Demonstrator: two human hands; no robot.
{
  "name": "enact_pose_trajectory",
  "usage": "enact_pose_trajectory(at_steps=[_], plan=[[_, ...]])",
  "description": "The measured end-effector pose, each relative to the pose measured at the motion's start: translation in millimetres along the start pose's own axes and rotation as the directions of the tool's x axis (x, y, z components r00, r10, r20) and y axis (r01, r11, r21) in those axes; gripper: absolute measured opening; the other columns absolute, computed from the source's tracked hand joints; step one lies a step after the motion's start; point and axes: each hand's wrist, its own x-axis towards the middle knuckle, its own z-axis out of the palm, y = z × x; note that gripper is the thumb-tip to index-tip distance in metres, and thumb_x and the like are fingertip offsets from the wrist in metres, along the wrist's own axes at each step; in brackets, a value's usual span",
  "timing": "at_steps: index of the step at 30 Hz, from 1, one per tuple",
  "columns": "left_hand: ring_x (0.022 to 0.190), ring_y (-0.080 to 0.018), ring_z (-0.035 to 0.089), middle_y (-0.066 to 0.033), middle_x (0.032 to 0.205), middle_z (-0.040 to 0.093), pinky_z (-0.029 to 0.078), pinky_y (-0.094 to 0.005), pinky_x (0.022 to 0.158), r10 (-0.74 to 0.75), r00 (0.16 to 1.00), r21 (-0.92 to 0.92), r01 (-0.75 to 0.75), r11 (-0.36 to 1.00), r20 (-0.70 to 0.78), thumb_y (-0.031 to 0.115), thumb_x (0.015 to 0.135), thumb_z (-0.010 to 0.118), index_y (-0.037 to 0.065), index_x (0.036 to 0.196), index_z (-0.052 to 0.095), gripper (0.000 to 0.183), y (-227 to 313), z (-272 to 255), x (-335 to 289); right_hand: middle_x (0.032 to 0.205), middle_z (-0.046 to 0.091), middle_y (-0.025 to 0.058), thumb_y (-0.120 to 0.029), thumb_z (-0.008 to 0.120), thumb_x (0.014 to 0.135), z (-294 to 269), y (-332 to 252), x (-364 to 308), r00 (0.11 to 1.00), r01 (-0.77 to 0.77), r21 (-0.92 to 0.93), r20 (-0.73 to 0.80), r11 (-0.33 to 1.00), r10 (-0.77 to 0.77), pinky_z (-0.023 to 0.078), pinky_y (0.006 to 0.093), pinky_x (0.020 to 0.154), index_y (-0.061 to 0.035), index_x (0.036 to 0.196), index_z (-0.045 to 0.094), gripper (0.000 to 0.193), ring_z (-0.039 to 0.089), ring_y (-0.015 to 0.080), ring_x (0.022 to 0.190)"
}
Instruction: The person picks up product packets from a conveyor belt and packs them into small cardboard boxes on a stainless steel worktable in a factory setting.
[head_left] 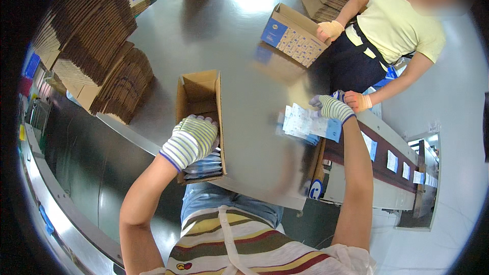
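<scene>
An open cardboard box (222, 122) stands lengthwise before me, with several blue-and-white flat packets (204, 167) stacked in its near end. My left hand (192, 141), in a striped glove, reaches into the box just over those packets. Its fingers curl down inside, and whatever they grip is hidden. To the right, my right hand (333, 109), gloved alike, is closed on a fanned bunch of white-and-blue packets (301, 123) above the table's right edge. That bunch is apart from the box.
A steel table (249, 102) carries tall stacks of flattened cartons (97, 35) at left. On the right, a conveyor (377, 159) bears single packets in a row. Across from me, a co-worker (392, 35) in orange gloves holds a blue-printed box (295, 35) on the table.
</scene>
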Motion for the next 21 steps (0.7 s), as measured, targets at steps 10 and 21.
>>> enact_pose_trajectory(at_steps=[10, 21], plan=[[0.095, -0.0306, 0.061, -0.0179, 0.101, 0.063, 0.047, -0.0399, 0.085, -0.020, 0.999, -0.004, 0.019, 1.000, -0.040, 0.031, 0.084, 0.053, -0.001, 0.103, 0.062, 0.038, -4, 6, -6, 0.110, 0.057, 0.0192, -0.061, 0.065, 0.065, 94, -139, -48, 0.994, -0.059, -0.651, -0.109, 0.757, -0.016, 0.033, 0.0478, 0.097, -0.0018, 0.118, 0.053, 0.081, 0.050, 0.0317, 0.109], [0.093, -0.0348, 0.060, -0.0212, 0.099, 0.062, 0.046, -0.0421, 0.086, 0.012, 0.993, -0.058, -0.019, 0.998, -0.120, 0.034, 0.084, 0.054, -0.004, 0.103, 0.061, 0.043, -11, 9, -9, 0.134, 0.047, 0.0176, -0.031, 0.033, 0.096, 213, -141, -72, 0.963, 0.255, 0.927, -0.268, -0.274, -0.009, 0.042, 0.0486, 0.101, 0.0015, 0.131, 0.041, 0.048, 0.050, 0.0331, 0.119]])
